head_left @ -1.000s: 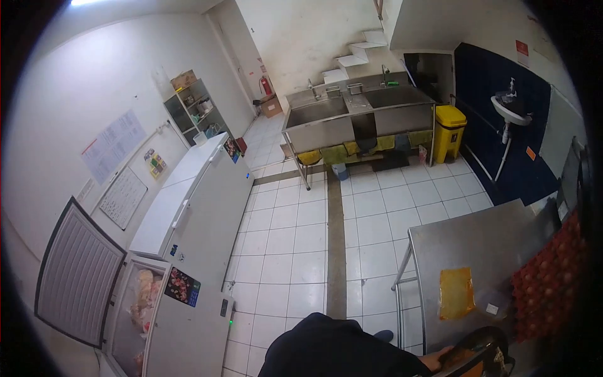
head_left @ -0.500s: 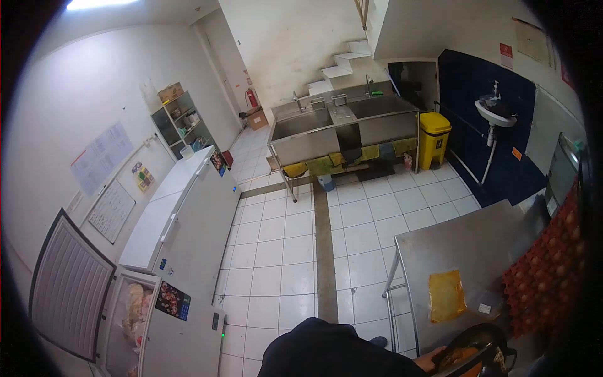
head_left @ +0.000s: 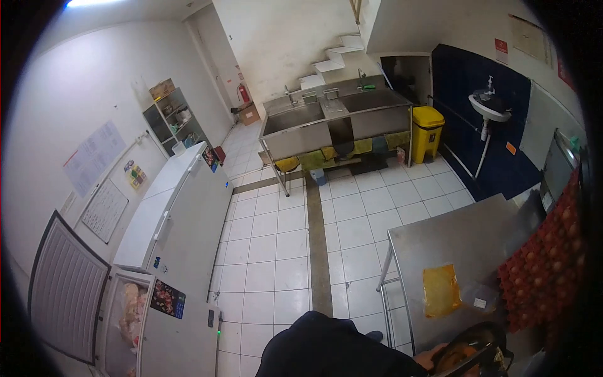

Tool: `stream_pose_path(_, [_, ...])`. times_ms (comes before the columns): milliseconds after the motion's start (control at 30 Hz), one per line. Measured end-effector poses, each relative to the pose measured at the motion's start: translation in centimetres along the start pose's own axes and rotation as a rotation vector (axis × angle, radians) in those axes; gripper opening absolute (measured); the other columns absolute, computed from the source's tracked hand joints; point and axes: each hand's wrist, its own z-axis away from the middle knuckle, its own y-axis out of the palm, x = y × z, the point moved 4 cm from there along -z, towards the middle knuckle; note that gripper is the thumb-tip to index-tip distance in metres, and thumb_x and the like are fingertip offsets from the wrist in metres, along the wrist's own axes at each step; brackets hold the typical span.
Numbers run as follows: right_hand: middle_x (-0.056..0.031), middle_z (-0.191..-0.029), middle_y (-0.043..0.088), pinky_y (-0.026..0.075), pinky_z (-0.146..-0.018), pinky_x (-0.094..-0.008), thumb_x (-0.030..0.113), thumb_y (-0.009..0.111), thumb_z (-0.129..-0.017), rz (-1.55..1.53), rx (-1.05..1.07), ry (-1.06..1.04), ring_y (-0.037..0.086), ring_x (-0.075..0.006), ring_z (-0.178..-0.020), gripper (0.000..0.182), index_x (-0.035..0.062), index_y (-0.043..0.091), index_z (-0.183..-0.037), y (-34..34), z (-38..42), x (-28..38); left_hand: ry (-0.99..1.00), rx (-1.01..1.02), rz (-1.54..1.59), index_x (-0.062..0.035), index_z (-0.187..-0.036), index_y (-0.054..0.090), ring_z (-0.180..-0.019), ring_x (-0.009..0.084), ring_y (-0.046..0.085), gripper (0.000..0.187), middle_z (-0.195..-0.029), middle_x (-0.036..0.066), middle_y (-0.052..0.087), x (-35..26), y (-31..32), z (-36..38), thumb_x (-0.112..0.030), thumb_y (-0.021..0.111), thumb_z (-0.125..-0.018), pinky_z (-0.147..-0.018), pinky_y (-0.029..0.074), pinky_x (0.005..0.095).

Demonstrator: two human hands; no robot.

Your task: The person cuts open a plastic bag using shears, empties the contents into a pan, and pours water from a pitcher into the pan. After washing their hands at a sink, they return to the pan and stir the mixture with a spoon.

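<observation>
At the bottom right, my left hand (head_left: 429, 357) reaches out of a dark sleeve (head_left: 333, 352) and closes against the near left side of a dark round pan (head_left: 496, 333). Orange-brown food (head_left: 461, 355) shows inside the pan, which the frame edge partly cuts off. My right hand is out of view. Beside the pan, a flat orange-yellow packet (head_left: 441, 291) and a clear plastic bag with a white label (head_left: 480, 302) lie on the steel table (head_left: 440, 235).
Stacked red egg trays (head_left: 543, 257) stand on the table's right side. Along the left wall are white chest freezers (head_left: 188, 220), the nearest with its lid (head_left: 69, 286) raised and bagged food (head_left: 130, 314) inside. Ahead are a double steel sink (head_left: 301, 138) and a yellow bin (head_left: 428, 135).
My view has shifted slightly, so the room sits a little further left and up in the picture. My left hand stays at the pan.
</observation>
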Motion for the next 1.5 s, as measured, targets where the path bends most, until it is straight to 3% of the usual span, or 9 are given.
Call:
stream_pose_path(167, [-0.0138,-0.073,0.064,0.050,-0.052,-0.0398,0.019,0.046,-0.087,0.111,-0.275,-0.099,0.064,-0.0303,-0.063,0.025,0.0075,0.062,-0.103,-3.6,1.5,-3.4,-0.010,0.003,0.009,-0.0075,-0.142,0.016,-0.128,0.0269,0.030,0.071,-0.140,0.017,0.029,0.2,0.4,-0.2,-0.009,0.053,-0.081,-0.103,0.027,0.0351])
stream_pose_path(233, [-0.0150,-0.073,0.063,0.051,-0.056,-0.0408,0.019,0.043,-0.089,0.215,-0.903,-0.415,0.064,-0.0316,-0.066,0.032,0.0063,0.054,-0.116,0.1,2.9,-6.3,-0.012,0.006,0.008,-0.0076,-0.142,0.016,-0.128,0.0267,0.031,0.071,-0.140,0.017,0.030,0.2,0.6,-0.2,-0.009,0.053,-0.081,-0.103,0.028,0.0348])
stream_pose_path(333, [-0.0164,-0.075,0.064,0.051,-0.060,-0.0455,0.023,0.040,-0.090,0.051,0.170,0.157,0.064,-0.0334,-0.070,0.032,0.0071,0.058,-0.111,-4.1,3.4,-4.6,-0.018,0.008,0.008,-0.0077,-0.142,0.016,-0.128,0.0264,0.031,0.070,-0.139,0.017,0.030,0.5,0.9,-0.4,-0.008,0.052,-0.081,-0.103,0.028,0.0345])
stream_pose_path(467, [-0.0177,-0.080,0.065,0.050,-0.063,-0.0503,0.027,0.041,-0.089,0.041,0.371,0.189,0.064,-0.0362,-0.072,0.034,0.0102,0.058,-0.113,7.8,3.7,-8.2,-0.054,0.062,-0.058,-0.0107,-0.142,0.017,-0.122,0.0220,0.038,0.068,-0.134,0.014,0.038,1.5,1.0,-0.8,0.001,0.043,-0.080,-0.097,0.033,0.0275])
stream_pose_path(600, [-0.0179,-0.076,0.062,0.050,-0.061,-0.0401,0.008,0.052,-0.079,-0.020,-0.209,0.157,0.062,-0.0308,-0.067,0.033,0.0079,0.058,-0.112,-3.5,1.9,-1.9,-0.103,0.135,-0.119,-0.0078,-0.141,0.017,-0.124,0.0221,0.036,0.067,-0.135,0.015,0.037,-2.1,1.5,0.1,0.002,0.044,-0.080,-0.100,0.030,0.0284])
stream_pose_path(900, [-0.0163,-0.069,0.062,0.050,-0.061,-0.0435,0.009,0.055,-0.074,-0.187,0.017,0.075,0.063,-0.0327,-0.066,0.012,0.0057,0.067,-0.076,-2.4,1.4,-1.0,-0.102,0.002,-0.338,-0.0065,-0.142,0.019,-0.129,0.0272,0.033,0.070,-0.139,0.020,0.032,2.4,-0.5,-1.4,-0.002,0.048,-0.078,-0.106,0.027,0.0340])
stream_pose_path(1000, [-0.0157,-0.071,0.062,0.051,-0.059,-0.0424,0.009,0.054,-0.074,-0.229,0.063,0.002,0.063,-0.0316,-0.065,0.040,0.0054,0.056,-0.114,-3.1,2.6,0.3,0.135,0.029,-0.499,0.0004,-0.140,0.016,-0.133,0.0283,0.024,0.068,-0.141,0.021,0.027,2.8,-1.3,-1.0,-0.005,0.051,-0.082,-0.108,0.022,0.0328])
stream_pose_path(1133, [-0.0142,-0.070,0.062,0.051,-0.058,-0.0402,0.010,0.054,-0.074,-0.303,0.234,0.034,0.064,-0.0297,-0.067,0.043,0.0067,0.053,-0.117,-4.2,3.9,1.7,-0.063,0.093,-0.147,-0.0136,-0.140,0.016,-0.075,0.0135,0.054,0.067,-0.110,0.011,0.053,0.5,-0.1,-1.0,0.003,0.047,-0.083,-0.062,0.047,0.0242])
stream_pose_path(1500, [-0.0148,-0.075,0.061,0.050,-0.047,-0.0382,0.011,0.051,-0.078,-0.160,-0.184,0.041,0.064,-0.0271,-0.061,0.036,-0.0026,0.054,-0.111,-4.9,3.9,7.0,-0.178,0.099,-0.032,-0.0173,-0.136,0.018,-0.074,0.0113,0.050,0.074,-0.093,0.005,0.052,-1.7,1.4,-0.7,0.012,0.046,-0.074,-0.059,0.046,0.0241])
